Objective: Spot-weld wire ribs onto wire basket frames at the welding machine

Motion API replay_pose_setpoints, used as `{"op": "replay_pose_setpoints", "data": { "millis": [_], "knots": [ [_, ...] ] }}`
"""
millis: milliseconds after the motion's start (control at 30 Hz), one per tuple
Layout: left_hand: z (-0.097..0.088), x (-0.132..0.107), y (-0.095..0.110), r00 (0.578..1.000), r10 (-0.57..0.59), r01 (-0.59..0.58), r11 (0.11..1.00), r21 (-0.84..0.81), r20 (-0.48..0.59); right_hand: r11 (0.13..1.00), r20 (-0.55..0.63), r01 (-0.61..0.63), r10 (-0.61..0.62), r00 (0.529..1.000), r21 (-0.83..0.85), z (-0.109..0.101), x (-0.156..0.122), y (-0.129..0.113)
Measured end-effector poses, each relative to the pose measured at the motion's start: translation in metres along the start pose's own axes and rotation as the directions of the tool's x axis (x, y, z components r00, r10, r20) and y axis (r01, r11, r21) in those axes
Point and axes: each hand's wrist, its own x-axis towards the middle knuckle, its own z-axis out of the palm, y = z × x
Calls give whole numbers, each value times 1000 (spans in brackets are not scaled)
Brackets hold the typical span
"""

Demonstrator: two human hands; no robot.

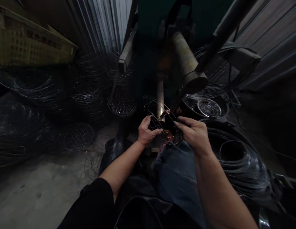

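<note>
A small round wire rack [154, 118] is held between my two hands, tilted, at the electrode end of a dark machine. My left hand [146, 131] grips its left side with the thumb and fingers. On the other side my right hand [194, 132] pinches the wire between thumb and fingertips. A metal rod [160, 95] comes down from the machine behind the rack, close to the wires; whether they touch is hard to tell. Beneath the rack is a copper-coloured round part [169, 136].
Stacks of wire racks [87, 92] stand at the left, with one rack [78, 136] on the floor. A yellow crate [35, 44] is at upper left. A thick cylindrical arm [188, 60] juts out above my hands. Wire rings [243, 168] fill a container at my right.
</note>
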Motion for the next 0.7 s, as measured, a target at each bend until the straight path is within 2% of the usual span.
{"op": "replay_pose_setpoints", "data": {
  "millis": [133, 367, 567, 700],
  "knots": [
    [1, 0, 8, 999, -32, 32, 999, -2, -10, 1000, -13, -1, 1, 1000, -17, 0, 9, 1],
    [1, -5, 8, 998, -65, 65, 998, -12, 11, 1000, -23, -1, 1, 1000, -4, -2, 10, 9],
    [-1, -4, 11, 997, -62, 63, 997, -38, 35, 995, -52, -104, 104, 993, 2, 1, 6, -10],
    [-2, -5, 12, 997, -63, 66, 996, -54, 54, 993, -69, -117, 116, 991, -12, 4, 3, -22]
  ]
}}
